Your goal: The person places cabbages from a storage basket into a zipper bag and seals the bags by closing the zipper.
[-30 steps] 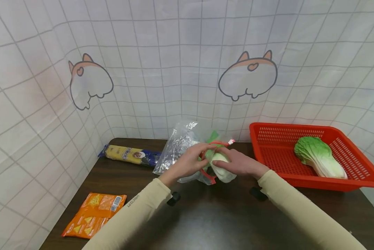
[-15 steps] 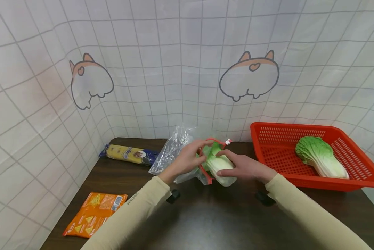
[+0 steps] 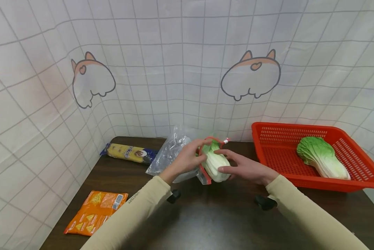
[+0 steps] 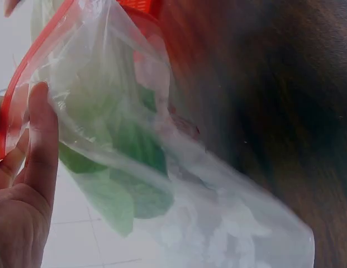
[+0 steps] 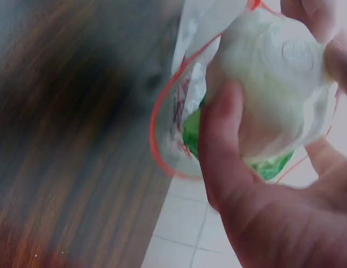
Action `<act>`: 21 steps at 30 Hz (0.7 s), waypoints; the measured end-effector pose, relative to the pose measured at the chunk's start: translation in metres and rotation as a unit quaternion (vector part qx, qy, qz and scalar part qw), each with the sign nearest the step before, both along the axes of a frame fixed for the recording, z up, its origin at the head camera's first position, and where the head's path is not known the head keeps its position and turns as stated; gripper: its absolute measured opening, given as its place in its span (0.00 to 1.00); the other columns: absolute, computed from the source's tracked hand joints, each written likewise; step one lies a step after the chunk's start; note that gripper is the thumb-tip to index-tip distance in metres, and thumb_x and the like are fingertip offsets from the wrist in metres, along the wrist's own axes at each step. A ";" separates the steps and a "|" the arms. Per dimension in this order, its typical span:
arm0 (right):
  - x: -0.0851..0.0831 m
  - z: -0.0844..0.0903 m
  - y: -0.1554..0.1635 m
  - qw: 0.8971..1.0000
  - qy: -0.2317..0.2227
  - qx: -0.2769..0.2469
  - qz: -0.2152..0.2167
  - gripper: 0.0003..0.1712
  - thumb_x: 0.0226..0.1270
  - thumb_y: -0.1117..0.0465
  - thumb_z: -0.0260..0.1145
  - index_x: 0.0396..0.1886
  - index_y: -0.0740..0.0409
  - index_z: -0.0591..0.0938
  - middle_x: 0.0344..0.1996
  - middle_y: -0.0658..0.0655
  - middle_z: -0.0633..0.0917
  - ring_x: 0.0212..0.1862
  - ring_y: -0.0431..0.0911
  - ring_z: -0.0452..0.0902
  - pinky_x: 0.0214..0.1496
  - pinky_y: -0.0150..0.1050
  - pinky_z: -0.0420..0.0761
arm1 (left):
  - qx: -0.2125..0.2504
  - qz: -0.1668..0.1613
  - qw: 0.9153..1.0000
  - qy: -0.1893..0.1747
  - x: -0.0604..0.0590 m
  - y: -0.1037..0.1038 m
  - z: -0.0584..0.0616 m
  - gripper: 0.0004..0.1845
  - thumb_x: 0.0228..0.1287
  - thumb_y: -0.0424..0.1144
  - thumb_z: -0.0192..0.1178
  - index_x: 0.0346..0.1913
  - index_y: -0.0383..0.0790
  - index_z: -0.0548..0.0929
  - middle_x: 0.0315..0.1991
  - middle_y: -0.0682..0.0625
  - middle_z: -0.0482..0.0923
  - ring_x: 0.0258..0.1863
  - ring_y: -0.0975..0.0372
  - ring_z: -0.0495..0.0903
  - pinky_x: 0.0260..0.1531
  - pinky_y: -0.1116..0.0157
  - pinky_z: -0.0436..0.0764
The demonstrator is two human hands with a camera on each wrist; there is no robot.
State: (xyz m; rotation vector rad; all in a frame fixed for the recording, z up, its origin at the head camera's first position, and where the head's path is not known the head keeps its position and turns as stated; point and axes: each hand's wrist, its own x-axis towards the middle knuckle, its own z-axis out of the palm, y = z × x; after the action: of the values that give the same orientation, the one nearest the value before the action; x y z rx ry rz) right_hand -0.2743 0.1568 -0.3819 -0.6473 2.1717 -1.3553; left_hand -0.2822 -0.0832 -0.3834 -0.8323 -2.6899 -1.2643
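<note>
A Chinese cabbage [image 3: 217, 166] sits leafy end first in the mouth of a clear zip bag [image 3: 169, 152], its white base sticking out toward me. My right hand [image 3: 246, 169] grips that base, thumb on one side and fingers on the other, as the right wrist view shows [image 5: 274, 206]. At the bag's red-edged opening, my left hand [image 3: 188, 159] pinches the rim between thumb and fingers. Green leaves [image 4: 134, 162] show through the plastic in the left wrist view. The bag's far end lies limp to the left.
A red basket [image 3: 259, 146] at the right holds another Chinese cabbage [image 3: 321, 158]. A yellow and blue packet [image 3: 127, 153] lies at the back left of the dark table [image 3: 212, 222], and an orange snack bag [image 3: 94, 212] at the front left. A white grid-patterned curtain [image 3: 162, 69] stands behind.
The right hand has shifted its hold on the cabbage and turned it, its leafy end now in the bag's mouth. The left hand has stayed at the rim.
</note>
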 end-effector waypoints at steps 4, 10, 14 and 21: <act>0.003 -0.002 -0.003 0.999 0.002 -0.026 -0.026 0.39 0.71 0.51 0.63 0.76 0.48 0.58 0.62 0.64 0.66 0.51 0.54 0.75 0.50 0.51 0.80 | -0.012 -0.021 1.000 -0.006 0.001 0.000 -0.006 0.26 0.62 0.29 0.59 0.65 0.41 0.76 0.60 0.49 0.74 0.38 0.59 0.75 0.35 0.67 0.78; 0.001 -0.004 0.001 0.998 -0.022 -0.054 -0.018 0.37 0.72 0.49 0.61 0.76 0.43 0.60 0.65 0.61 0.65 0.57 0.54 0.73 0.56 0.54 0.76 | 0.011 -0.024 1.000 -0.002 0.000 0.000 -0.006 0.27 0.63 0.32 0.60 0.66 0.45 0.75 0.50 0.52 0.76 0.35 0.60 0.72 0.31 0.67 0.75; 0.000 -0.003 0.007 0.999 -0.021 -0.044 -0.015 0.34 0.71 0.49 0.62 0.74 0.39 0.63 0.68 0.57 0.65 0.60 0.54 0.70 0.60 0.57 0.72 | 0.015 -0.041 0.999 0.006 0.000 0.002 -0.002 0.28 0.62 0.29 0.59 0.67 0.45 0.75 0.43 0.51 0.75 0.36 0.59 0.70 0.31 0.66 0.74; 0.005 -0.010 -0.012 0.993 0.040 -0.029 -0.108 0.39 0.71 0.48 0.62 0.76 0.51 0.60 0.63 0.63 0.70 0.54 0.54 0.71 0.54 0.51 0.77 | 0.003 -0.048 0.999 -0.019 0.006 0.015 -0.002 0.27 0.65 0.30 0.59 0.68 0.45 0.73 0.65 0.52 0.71 0.43 0.59 0.74 0.37 0.67 0.79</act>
State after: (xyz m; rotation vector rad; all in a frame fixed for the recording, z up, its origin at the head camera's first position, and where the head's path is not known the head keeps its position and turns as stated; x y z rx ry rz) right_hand -0.2690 0.1452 -0.3916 -0.5078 2.3278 -1.5315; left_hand -0.2766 -0.0682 -0.3852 -0.9561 -2.7046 -1.3192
